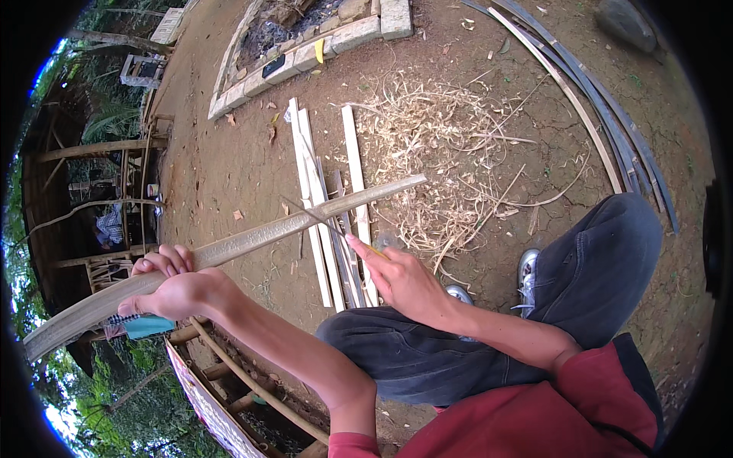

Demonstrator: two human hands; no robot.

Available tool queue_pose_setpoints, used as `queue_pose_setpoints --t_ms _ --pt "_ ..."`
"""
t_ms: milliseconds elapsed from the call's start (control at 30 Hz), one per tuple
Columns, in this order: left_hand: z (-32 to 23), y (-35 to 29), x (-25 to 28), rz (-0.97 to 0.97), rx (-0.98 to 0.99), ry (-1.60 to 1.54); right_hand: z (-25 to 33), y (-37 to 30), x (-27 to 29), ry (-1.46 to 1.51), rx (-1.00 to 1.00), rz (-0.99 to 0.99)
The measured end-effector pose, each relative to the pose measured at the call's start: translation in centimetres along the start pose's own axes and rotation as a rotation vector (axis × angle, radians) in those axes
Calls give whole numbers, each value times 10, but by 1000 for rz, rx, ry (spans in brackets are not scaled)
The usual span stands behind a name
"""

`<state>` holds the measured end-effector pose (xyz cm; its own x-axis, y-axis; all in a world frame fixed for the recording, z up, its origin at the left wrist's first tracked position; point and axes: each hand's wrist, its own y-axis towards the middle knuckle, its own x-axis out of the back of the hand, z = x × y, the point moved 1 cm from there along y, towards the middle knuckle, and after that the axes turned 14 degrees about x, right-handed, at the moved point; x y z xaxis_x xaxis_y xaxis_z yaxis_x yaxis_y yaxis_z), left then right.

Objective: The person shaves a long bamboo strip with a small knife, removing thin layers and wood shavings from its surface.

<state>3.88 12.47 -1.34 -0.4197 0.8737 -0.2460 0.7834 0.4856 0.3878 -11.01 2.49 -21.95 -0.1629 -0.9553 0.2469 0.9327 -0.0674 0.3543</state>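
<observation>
A long split-bamboo strip [252,239] slants across the view, from the lower left to above the wood shavings. My left hand [179,288] is closed around its nearer part, fingers over the far edge and thumb along the near side. My right hand [405,281] grips a knife [332,227], index finger stretched along its back. The thin dark blade crosses the strip right of its middle; whether it bites into the bamboo I cannot tell. Most of the handle is hidden in my fist.
Several pale strips [354,168] lie on the ground beyond my knees, beside a heap of curled shavings [427,130]. Long dark strips [603,99] curve along the right. A stone-edged fire pit [355,36] with a phone [272,66] on its rim is at the back.
</observation>
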Motion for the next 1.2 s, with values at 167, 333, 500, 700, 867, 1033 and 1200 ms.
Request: queue_pose_setpoints --t_ms 167,333,500,700,867,1033,1200 --pt "-1 -6 -1 16 -41 15 6 -3 -2 -80 62 40" --pt "-3 -13 -6 -26 -18 2 5 -2 0 -105 8 5" --pt "-7 -22 -10 -5 -12 1 10 -2 3 -66 74 33" --pt "-12 -30 -16 -59 5 3 12 0 9 -89 98 -6" --pt "-15 -39 -19 -42 -20 -12 15 2 16 -262 53 -86" --pt "-16 -44 -21 -112 -25 4 14 3 14 14 87 33" --pt "-16 -43 -21 -111 -30 3 11 -5 7 -149 99 -86"
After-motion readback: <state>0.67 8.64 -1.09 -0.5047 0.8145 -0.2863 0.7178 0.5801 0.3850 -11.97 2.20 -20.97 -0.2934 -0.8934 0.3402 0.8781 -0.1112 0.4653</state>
